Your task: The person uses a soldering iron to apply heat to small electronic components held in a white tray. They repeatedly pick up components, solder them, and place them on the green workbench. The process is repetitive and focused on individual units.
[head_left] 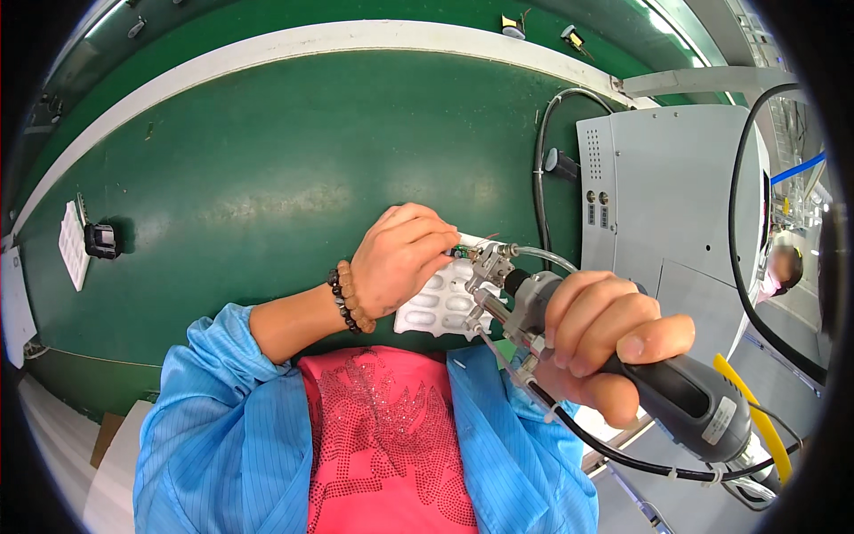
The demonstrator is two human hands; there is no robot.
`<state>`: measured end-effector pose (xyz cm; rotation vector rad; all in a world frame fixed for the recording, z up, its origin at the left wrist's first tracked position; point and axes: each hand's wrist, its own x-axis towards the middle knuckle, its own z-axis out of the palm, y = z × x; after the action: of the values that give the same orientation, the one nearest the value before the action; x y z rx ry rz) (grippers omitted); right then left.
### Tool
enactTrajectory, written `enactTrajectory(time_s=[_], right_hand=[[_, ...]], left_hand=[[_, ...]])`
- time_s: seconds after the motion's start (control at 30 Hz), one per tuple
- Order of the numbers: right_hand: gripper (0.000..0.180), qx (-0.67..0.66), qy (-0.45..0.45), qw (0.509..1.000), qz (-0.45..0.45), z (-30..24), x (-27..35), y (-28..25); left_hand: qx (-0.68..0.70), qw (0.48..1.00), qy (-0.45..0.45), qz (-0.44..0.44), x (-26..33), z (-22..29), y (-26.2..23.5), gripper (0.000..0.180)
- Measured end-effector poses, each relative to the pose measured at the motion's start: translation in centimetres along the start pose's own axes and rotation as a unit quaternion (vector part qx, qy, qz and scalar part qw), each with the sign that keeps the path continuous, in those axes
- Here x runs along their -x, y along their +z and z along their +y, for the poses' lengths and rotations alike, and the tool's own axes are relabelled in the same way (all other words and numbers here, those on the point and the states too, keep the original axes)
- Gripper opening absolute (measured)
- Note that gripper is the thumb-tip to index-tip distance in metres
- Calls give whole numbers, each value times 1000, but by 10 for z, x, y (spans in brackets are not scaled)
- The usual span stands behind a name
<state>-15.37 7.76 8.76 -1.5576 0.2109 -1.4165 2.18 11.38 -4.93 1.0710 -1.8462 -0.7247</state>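
Note:
My right hand [614,338] is wrapped round the dark grey grip of a powered screwdriver [703,405]. A metal head with a clear tube forms its front end, pointing up and left. My left hand [405,258] is closed, its fingertips right beside the tool's tip. Between them shows a small part with a bit of green [456,252]; most of it is hidden by the fingers. Under the hands lies a white moulded tray [431,311] with rows of oval pockets, partly covered by the left hand and the tool.
A grey metal machine box [676,196] stands at the right, with a black cable [540,160] running beside it. On the green table [267,160], at far left, are a black square part [102,240] and a white tray [73,245]. Small black-and-yellow parts [512,27] lie beyond the white ledge [356,36].

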Motion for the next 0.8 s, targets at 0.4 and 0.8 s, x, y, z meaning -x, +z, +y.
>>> enactTrajectory(time_s=[0.4,0.8], right_hand=[[45,0,24,1000,11,9,-4,9],[43,-5,-51,998,37,-52,-8,6]], left_hand=[[0,1000,2,5,2,-2,2,31],[19,1000,-21,-10,2,-3,1,27]])
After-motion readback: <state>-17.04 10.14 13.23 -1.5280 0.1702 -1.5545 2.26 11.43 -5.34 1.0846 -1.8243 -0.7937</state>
